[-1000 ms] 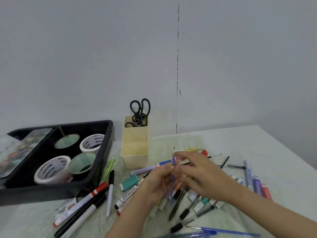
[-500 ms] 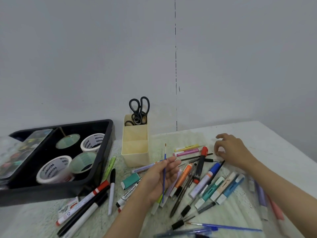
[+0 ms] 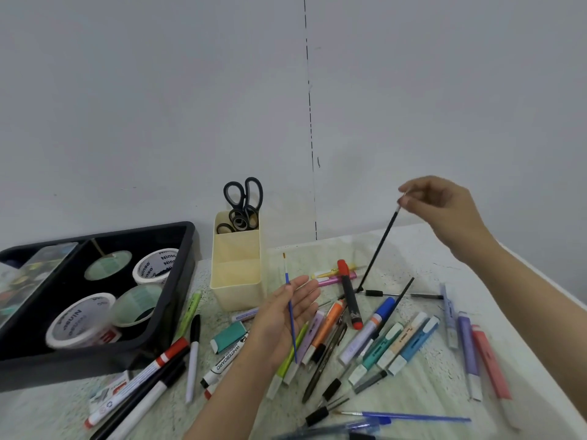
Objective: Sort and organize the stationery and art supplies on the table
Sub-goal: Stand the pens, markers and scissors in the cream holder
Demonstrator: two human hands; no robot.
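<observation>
My left hand [image 3: 286,315] is held palm up over the pile of markers and pens [image 3: 374,331], fingers straight. A thin blue paintbrush [image 3: 291,315] lies across that palm, its bristle end pointing up. My right hand [image 3: 444,211] is raised at the right. It pinches the top end of a thin black paintbrush [image 3: 379,249], which hangs slanting down, its lower tip just above the pens. A cream divided organizer [image 3: 236,274] stands behind the left hand, with black scissors [image 3: 243,201] in its back compartment.
A black tray [image 3: 178,281] at the left holds rolls of tape [image 3: 79,322] and a paint palette [image 3: 28,274]. Whiteboard markers [image 3: 143,376] lie in front of it. Pastel highlighters [image 3: 476,354] lie near the table's right edge. A blue brush [image 3: 413,416] lies near the front.
My right hand has risen from the table, lifting the black paintbrush by its top end. My left hand has stayed over the pile with the blue paintbrush on its palm.
</observation>
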